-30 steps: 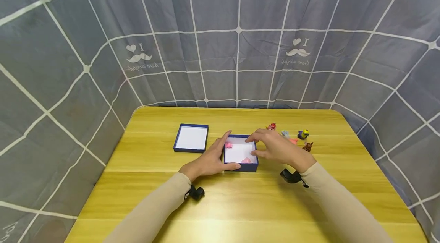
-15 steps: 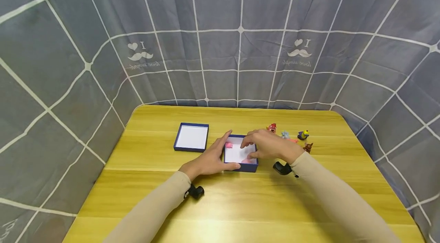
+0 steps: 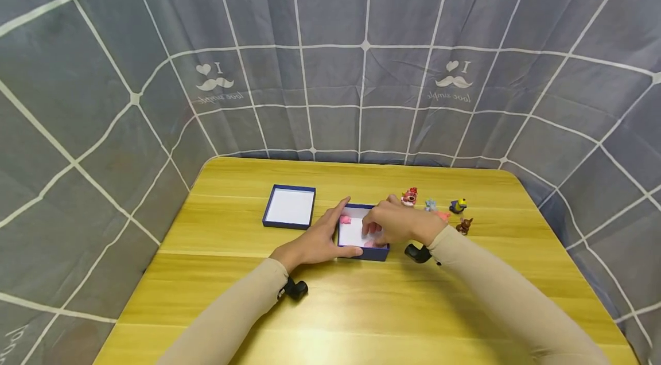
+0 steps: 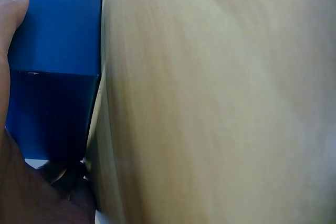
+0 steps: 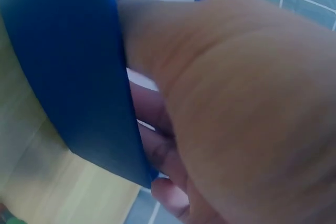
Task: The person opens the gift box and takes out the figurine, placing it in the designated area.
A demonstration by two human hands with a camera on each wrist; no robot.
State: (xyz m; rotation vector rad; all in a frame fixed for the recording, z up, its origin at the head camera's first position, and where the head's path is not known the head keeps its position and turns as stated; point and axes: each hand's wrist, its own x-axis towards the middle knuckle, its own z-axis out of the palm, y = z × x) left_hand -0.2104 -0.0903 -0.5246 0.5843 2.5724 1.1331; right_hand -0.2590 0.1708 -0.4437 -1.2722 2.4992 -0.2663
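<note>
My left hand [image 3: 317, 243] grips the left side of an open blue box [image 3: 365, 253] with a white inside, thumb on its near wall and fingers along the left. The left wrist view shows the thumb lying against the box's blue outer wall [image 4: 63, 30]. Inside the box, a small pink figurine [image 3: 345, 219] sits by the far left corner. A second pink figurine [image 3: 369, 244] is near the front wall, partly covered by my right hand [image 3: 395, 221]. That hand reaches over the right wall with bent fingers pointing down; its fingertips are hidden, so a hold cannot be made out.
A blue-rimmed lid [image 3: 290, 206] lies inside-up left of the box. To the right stand a red figurine [image 3: 409, 197], a light blue one [image 3: 431, 205], a pink one [image 3: 442, 216], a yellow-and-blue one [image 3: 458, 205] and a brown one [image 3: 463, 225]. A grey checked curtain [image 3: 330, 78] surrounds the wooden table [image 3: 330, 307].
My right hand has moved left and down into the box, its fingers bending in toward the front pink figurine. The left hand and box stay put.
</note>
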